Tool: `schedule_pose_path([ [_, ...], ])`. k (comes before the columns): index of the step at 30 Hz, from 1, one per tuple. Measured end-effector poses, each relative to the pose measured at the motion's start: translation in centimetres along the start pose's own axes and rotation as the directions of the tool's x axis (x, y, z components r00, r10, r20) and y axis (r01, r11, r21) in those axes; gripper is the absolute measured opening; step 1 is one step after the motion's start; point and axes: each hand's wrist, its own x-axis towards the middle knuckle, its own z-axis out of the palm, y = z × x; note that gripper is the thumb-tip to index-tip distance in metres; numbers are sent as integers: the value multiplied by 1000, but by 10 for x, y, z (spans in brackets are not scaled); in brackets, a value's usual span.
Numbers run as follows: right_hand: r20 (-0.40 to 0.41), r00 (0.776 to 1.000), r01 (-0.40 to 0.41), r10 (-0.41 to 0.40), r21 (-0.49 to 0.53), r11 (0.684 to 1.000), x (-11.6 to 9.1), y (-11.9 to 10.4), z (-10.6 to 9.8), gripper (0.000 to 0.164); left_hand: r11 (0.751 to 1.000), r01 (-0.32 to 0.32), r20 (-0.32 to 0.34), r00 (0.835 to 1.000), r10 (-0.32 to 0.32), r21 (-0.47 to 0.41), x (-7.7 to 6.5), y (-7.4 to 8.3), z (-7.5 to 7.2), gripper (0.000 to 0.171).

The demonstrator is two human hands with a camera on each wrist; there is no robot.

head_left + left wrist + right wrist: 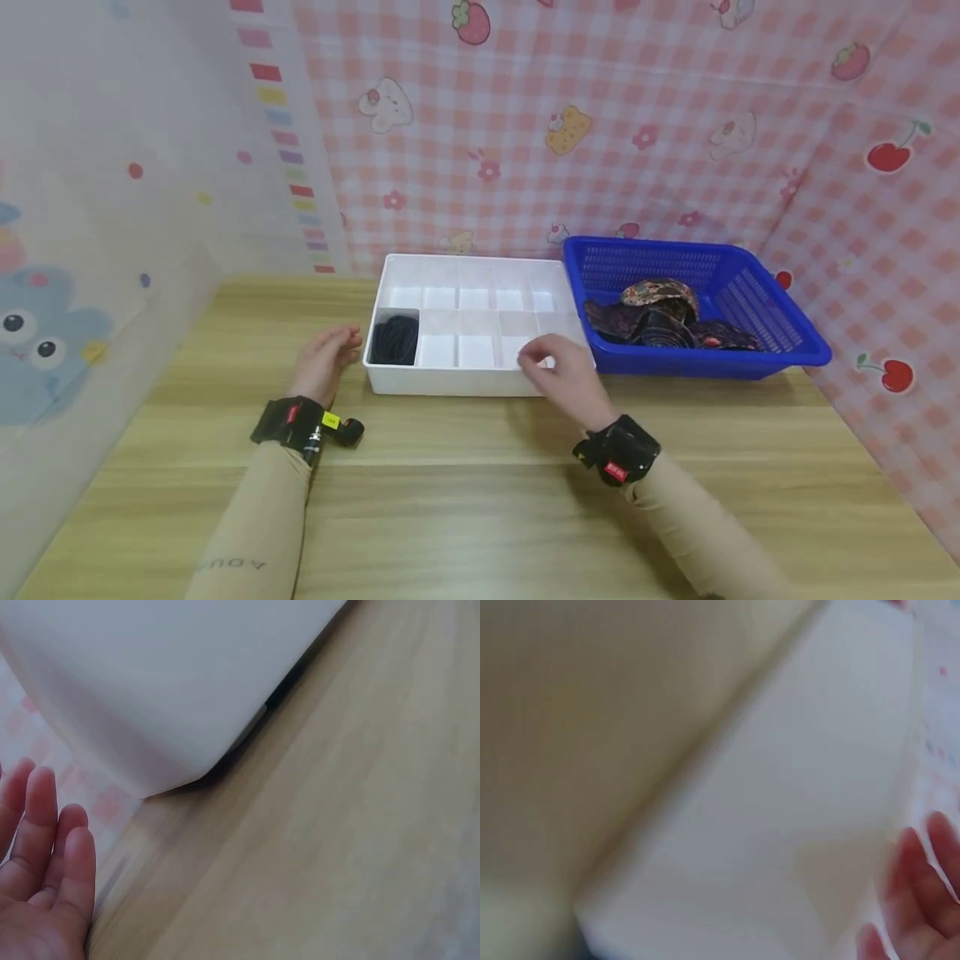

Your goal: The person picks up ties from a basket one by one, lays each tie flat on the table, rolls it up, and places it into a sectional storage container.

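Note:
A white divided box (450, 382) stands on the table, with two rows of compartments. Its front-left compartment holds a coiled black bundle (395, 340), too small to name for sure. My left hand (322, 361) is beside the box's left end, fingers loosely bent and holding nothing; the left wrist view shows the fingers (79, 874) apart from the box corner. Over the front edge near the right end hovers my right hand (561, 373). Its fingers are loosely curved, and the right wrist view, blurred, shows nothing between them.
Against the box's right end stands a blue plastic basket (705, 364). Inside lie several dark patterned fabric pieces (660, 327), some rolled. Printed cloth (600, 167) hangs behind the table and at both sides. The wooden tabletop (450, 500) extends in front of the box.

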Motion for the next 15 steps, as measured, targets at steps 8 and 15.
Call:
schedule_pose_path([
  [8,0,977,-208,215,-252,945,47,45,-124,29,999,-28,28,999,27,30,1,10,-10,19],
  [15,511,699,-282,500,-446,850,65,121,-154,36,1000,-21,18,1000,20,10,0,5,-12,17],
])
